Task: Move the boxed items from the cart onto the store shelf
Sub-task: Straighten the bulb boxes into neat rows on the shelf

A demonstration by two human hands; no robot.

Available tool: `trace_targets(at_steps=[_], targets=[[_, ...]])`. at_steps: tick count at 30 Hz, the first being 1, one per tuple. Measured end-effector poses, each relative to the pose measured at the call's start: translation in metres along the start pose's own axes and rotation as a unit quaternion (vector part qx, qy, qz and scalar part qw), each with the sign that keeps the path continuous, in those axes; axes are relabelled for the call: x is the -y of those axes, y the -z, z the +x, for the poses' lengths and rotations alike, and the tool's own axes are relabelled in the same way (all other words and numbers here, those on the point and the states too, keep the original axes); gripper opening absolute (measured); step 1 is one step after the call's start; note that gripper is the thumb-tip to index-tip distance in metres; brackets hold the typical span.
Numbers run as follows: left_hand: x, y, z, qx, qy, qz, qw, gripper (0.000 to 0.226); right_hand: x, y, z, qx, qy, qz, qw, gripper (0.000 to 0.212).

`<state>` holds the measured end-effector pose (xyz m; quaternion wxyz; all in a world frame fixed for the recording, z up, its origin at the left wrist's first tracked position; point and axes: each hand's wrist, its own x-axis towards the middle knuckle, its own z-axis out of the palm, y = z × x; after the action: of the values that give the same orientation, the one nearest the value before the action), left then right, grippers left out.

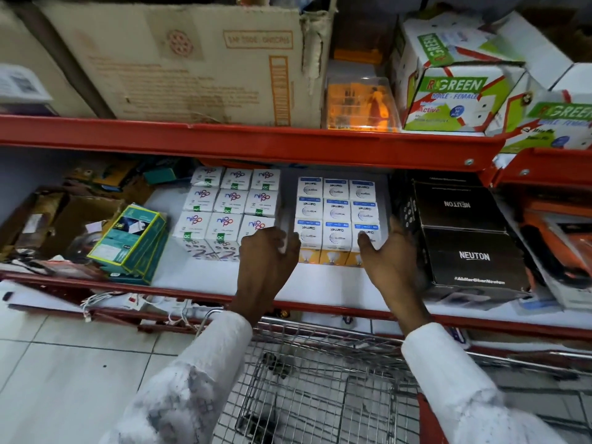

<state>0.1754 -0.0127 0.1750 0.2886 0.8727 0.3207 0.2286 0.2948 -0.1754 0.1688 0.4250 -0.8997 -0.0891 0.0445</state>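
Observation:
A block of white and blue bulb boxes [336,216] stands on the white shelf [198,277], its front faces yellow. My left hand [267,254] rests against the block's left front corner, fingers spread. My right hand [389,254] presses on the block's right front corner, thumb on the top of the nearest box. Both hands flank the block without lifting it. To the left sits a second block of white boxes with red-blue logos [229,206]. The wire cart [320,379] below my arms shows no boxes inside.
Black Neuton boxes [461,238] stand right of the block, touching my right hand's back. Green boxes [134,241] lean at the left amid cardboard clutter. The red upper shelf beam [256,142] overhangs, carrying a big carton and R-Green boxes [455,97]. Tiled floor lies at lower left.

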Motion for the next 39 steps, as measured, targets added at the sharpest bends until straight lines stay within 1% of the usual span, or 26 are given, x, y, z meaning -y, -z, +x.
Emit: trace_targets(at_steps=[2,3,4,5,7,8,10,12,15,17,20,24,28,29,31,33,34,36,39], targets=[[0.013,0.03,-0.009,-0.024,0.004,-0.015,1.0,0.03,0.022,-0.001,-0.027,-0.055,0.064,0.022,0.996,0.051],[0.022,0.046,-0.013,-0.046,0.011,-0.01,0.999,0.025,0.034,-0.007,-0.041,-0.059,0.092,0.037,0.993,0.048],[0.032,0.06,-0.015,-0.072,0.023,-0.008,0.997,0.021,0.042,-0.015,-0.052,-0.048,0.112,0.052,0.991,0.045],[0.046,0.073,-0.014,-0.097,0.046,-0.011,0.994,0.018,0.052,-0.027,-0.062,-0.022,0.11,0.064,0.992,0.044],[0.077,0.092,-0.006,-0.132,0.107,-0.023,0.985,0.016,0.066,-0.053,-0.074,0.055,0.063,0.083,0.993,0.046],[0.093,0.098,0.001,-0.133,0.13,-0.032,0.982,0.019,0.072,-0.065,-0.076,0.088,0.024,0.092,0.992,0.048],[0.122,0.102,0.017,-0.101,0.178,-0.055,0.977,0.039,0.079,-0.087,-0.076,0.13,-0.033,0.092,0.987,0.05],[0.145,0.102,0.031,-0.048,0.22,-0.077,0.971,0.051,0.085,-0.105,-0.075,0.131,-0.046,0.062,0.988,0.049],[0.161,0.098,0.044,-0.005,0.239,-0.105,0.965,0.048,0.092,-0.125,-0.07,0.079,-0.038,0.023,0.996,0.034],[0.162,0.097,0.046,0.01,0.233,-0.118,0.965,0.044,0.097,-0.131,-0.069,0.048,-0.045,0.015,0.998,0.031],[0.165,0.093,0.047,0.026,0.213,-0.128,0.968,0.047,0.098,-0.134,-0.072,0.05,-0.073,0.003,0.996,0.032],[0.171,0.088,0.048,0.035,0.207,-0.113,0.971,0.05,0.09,-0.135,-0.074,0.036,-0.076,0.003,0.997,0.045],[0.169,0.088,0.048,0.036,0.21,-0.109,0.971,0.051,0.085,-0.133,-0.071,0.005,-0.053,0.002,0.999,0.039],[0.169,0.09,0.047,0.022,0.198,-0.096,0.975,0.053,0.084,-0.131,-0.071,-0.007,-0.046,0.005,0.999,0.037],[0.167,0.092,0.045,-0.026,0.121,-0.05,0.991,0.055,0.082,-0.127,-0.067,-0.024,-0.038,0.013,0.999,0.032],[0.153,0.091,0.04,-0.072,0.042,-0.037,0.996,0.048,0.077,-0.122,-0.062,-0.035,-0.026,0.008,0.999,0.026],[0.142,0.089,0.036,-0.078,0.016,-0.051,0.996,0.042,0.075,-0.118,-0.06,-0.041,-0.022,0.007,0.999,0.024],[0.108,0.08,0.026,-0.061,-0.029,-0.096,0.993,0.034,0.07,-0.106,-0.055,-0.059,-0.014,0.011,0.998,0.018],[0.06,0.055,0.013,-0.003,-0.098,-0.14,0.985,0.026,0.06,-0.083,-0.048,-0.095,-0.009,0.007,0.995,0.016]])
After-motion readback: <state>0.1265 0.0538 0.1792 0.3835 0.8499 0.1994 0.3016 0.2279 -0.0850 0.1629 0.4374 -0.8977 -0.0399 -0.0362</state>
